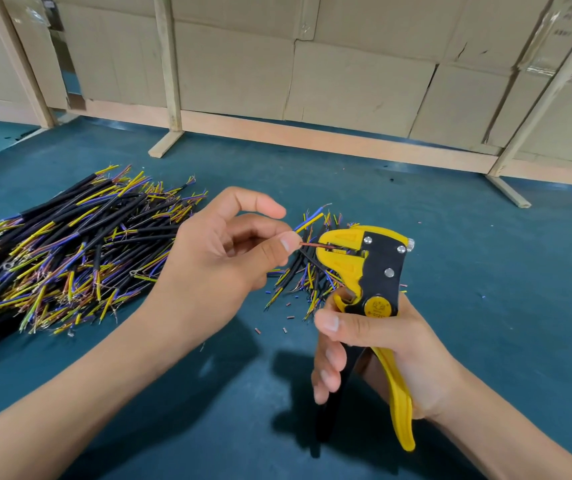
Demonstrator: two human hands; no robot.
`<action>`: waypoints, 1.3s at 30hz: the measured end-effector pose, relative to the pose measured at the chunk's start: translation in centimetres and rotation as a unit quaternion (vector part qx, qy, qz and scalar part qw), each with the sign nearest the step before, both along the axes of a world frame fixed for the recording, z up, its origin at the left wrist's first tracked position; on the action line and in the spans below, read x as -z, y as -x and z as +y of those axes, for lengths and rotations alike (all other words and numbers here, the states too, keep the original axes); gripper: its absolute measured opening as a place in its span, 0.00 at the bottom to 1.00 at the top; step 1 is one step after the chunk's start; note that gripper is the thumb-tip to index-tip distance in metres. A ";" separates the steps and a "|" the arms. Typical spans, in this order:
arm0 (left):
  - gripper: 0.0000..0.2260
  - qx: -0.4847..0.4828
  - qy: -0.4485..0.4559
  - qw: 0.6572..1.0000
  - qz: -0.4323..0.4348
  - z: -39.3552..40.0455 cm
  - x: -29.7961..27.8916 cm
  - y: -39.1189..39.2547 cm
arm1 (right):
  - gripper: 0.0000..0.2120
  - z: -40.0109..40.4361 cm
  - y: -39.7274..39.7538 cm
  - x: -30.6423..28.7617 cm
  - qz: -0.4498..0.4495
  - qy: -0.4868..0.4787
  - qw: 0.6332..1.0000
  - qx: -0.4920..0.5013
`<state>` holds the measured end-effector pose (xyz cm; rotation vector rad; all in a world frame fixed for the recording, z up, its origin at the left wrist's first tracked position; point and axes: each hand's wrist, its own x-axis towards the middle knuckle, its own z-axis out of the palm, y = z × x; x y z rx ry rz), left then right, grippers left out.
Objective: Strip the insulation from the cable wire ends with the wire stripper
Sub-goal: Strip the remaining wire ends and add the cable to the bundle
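**Brown wire pinched and seated in the stripper head**

The left hand pinches a cable between thumb and forefinger, the other fingers curled behind. A brown wire runs from the thumb tip rightward, straight into the mouth of the wire stripper. A blue and a yellow wire of the same cable splay up and away, just above the pinch and clear of the tool.

The right hand grips the stripper by its handles, thumb laid across the front just below the round yellow pivot badge, fingers wrapped round the black handle. The yellow handle sticks out below the palm. The tool stands nearly upright, head uppermost, its mouth facing left toward the pinch.

Directly behind the tool head lies a small heap of cables on the blue-green table. A far larger pile of cables lies to the left. Short bits of insulation are scattered on the table near the hands. Cardboard sheets in a wooden frame back the table.
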<state>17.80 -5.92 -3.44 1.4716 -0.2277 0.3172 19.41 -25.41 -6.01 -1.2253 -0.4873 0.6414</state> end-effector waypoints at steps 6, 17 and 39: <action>0.11 0.005 0.009 1.000 -0.005 0.0 0.1 0.0 | 0.14 0.0 0.0 0.0 0.007 -0.001 1.000 0.002; 0.11 0.006 0.005 1.000 -0.023 0.1 0.1 0.1 | 0.16 0.3 0.7 -0.5 0.029 -0.014 0.999 0.000; 0.13 -0.161 -0.042 0.986 0.035 0.0 1.6 -2.3 | 0.16 2.6 2.3 0.1 0.078 0.034 0.983 0.161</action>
